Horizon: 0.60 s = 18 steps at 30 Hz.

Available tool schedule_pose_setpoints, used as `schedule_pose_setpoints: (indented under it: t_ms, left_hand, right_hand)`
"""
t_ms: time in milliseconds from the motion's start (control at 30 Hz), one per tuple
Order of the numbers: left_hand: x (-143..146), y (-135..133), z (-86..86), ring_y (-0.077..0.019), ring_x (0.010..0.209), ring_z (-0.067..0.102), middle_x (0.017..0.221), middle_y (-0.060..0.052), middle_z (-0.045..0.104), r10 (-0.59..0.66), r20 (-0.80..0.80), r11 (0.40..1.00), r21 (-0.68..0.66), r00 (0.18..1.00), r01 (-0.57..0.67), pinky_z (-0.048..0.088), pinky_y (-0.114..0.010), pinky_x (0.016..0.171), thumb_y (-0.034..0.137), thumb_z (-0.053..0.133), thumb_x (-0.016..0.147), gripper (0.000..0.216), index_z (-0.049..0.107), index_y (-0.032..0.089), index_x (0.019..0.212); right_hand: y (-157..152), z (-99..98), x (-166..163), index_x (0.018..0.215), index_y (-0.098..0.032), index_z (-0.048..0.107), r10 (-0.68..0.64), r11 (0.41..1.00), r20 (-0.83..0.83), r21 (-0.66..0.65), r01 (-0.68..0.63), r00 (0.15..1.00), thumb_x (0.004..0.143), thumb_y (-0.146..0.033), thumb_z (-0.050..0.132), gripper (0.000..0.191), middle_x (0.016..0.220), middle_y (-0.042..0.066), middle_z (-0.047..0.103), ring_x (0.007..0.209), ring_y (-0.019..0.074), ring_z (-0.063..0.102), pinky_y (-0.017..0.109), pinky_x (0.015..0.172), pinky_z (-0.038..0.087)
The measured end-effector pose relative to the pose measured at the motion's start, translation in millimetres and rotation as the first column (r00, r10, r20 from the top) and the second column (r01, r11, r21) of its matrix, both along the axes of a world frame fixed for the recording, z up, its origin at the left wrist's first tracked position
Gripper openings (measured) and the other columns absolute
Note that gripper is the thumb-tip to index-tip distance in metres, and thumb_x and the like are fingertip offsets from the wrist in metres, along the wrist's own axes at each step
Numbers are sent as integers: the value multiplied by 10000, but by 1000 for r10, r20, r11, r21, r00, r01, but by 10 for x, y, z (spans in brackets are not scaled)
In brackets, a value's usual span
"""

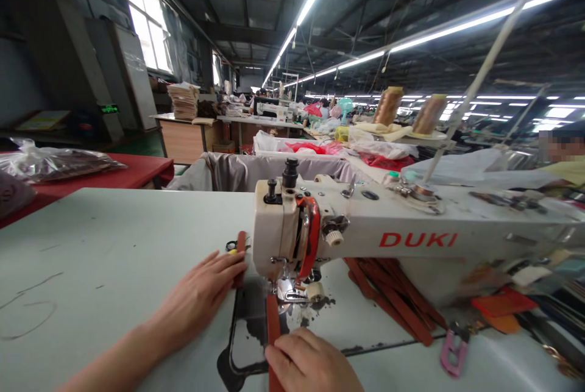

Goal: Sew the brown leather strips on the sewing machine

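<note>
Left hand [201, 288] on one strip [241, 242]; right hand [315, 363] — one other strip [273, 319].

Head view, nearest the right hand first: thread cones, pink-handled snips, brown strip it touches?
1. Brown strip: touching the right hand.
2. Pink-handled snips: on the table, to the right.
3. Thread cones: beyond the sewing machine.

At frame left there is room to pass across the pale tabletop [137, 239], over loose threads [28, 289]. The sewing machine [411, 233] blocks centre and right, with brown strips [393, 300] crowding the space beneath its arm.
</note>
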<state>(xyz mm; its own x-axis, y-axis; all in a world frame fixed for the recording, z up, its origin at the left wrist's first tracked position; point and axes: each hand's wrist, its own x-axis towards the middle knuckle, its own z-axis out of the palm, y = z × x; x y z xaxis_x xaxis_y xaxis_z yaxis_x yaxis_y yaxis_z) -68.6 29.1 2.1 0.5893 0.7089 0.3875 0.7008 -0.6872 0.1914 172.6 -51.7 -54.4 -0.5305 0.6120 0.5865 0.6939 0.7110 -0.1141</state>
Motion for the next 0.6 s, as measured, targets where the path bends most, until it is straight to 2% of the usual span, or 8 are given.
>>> schedule_pose_setpoints:
  t_ms: [67, 100, 133, 200, 333, 433, 500, 600]
  left_hand:
    - [-137, -122, -26, -275, 1284, 509, 1366, -87, 578, 88, -21, 985, 149, 996, -84, 283, -588, 1132, 161, 407, 953, 363, 575, 234, 1266]
    - [-148, -201, -36, -275, 1287, 510, 1389, -88, 558, 97, -35, 971, 222, 995, -87, 323, -576, 1117, 142, 406, 941, 409, 540, 249, 1312]
    - [-116, -286, -45, -238, 1224, 564, 1346, -84, 591, 80, -24, 969, 235, 997, -72, 436, -467, 1067, 117, 395, 927, 442, 515, 244, 1333]
    - [46, -442, -56, -186, 1114, 640, 1238, -74, 660, -54, -29, 984, 171, 998, 58, 537, -305, 960, 99, 395, 898, 466, 506, 230, 1332]
    - [397, -572, -98, -182, 1195, 610, 1241, -128, 665, -216, -53, 963, 153, 975, 221, 495, -235, 992, 87, 443, 838, 508, 483, 132, 1343]
    - [449, -531, -179, -176, 1196, 611, 1256, -121, 659, -233, -9, 962, 142, 973, 231, 442, -214, 1028, 106, 469, 850, 485, 492, 130, 1334]
    - [426, -492, -240, -169, 1201, 605, 1267, -101, 652, -240, 74, 957, 188, 968, 223, 410, -208, 1049, 118, 451, 863, 491, 478, 145, 1353]
    - [402, -460, -291, -162, 1225, 582, 1293, -79, 627, -257, 157, 951, 217, 954, 220, 392, -209, 1064, 122, 422, 870, 542, 424, 172, 1410]
  right_hand:
    - [33, -9, -11, 890, -188, 707, -18, 1000, -1, -6, 18, 1000, 890, -156, 619, 94, 771, 15, 719, 625, 173, 673, 241, 563, 546]
    - [32, -6, -11, 905, -189, 707, -23, 1000, -7, -5, 23, 1000, 895, -159, 617, 95, 781, 15, 719, 631, 173, 673, 243, 567, 544]
    - [25, -5, -9, 925, -191, 707, -30, 1000, -10, -7, 30, 999, 902, -166, 612, 101, 790, 16, 719, 636, 172, 672, 246, 571, 542]
    - [9, -7, -5, 957, -192, 703, -43, 999, 7, -25, 44, 999, 909, -181, 608, 108, 801, 18, 719, 642, 176, 672, 254, 571, 537]
    - [14, -17, -20, 901, -191, 696, -87, 993, 39, -83, 90, 995, 885, -172, 623, 78, 775, 19, 709, 642, 191, 673, 276, 556, 532]
    - [34, -14, -48, 838, -202, 688, -134, 979, -14, -154, 130, 991, 858, -164, 645, 61, 738, 6, 699, 633, 190, 678, 274, 553, 536]
    - [38, -16, -60, 813, -214, 684, -154, 965, -47, -222, 140, 987, 850, -165, 651, 69, 733, 1, 696, 647, 188, 685, 264, 577, 546]
    - [1, -43, -30, 867, -244, 696, -161, 939, -92, -320, 124, 983, 842, -170, 659, 86, 799, -4, 714, 703, 188, 697, 254, 644, 566]
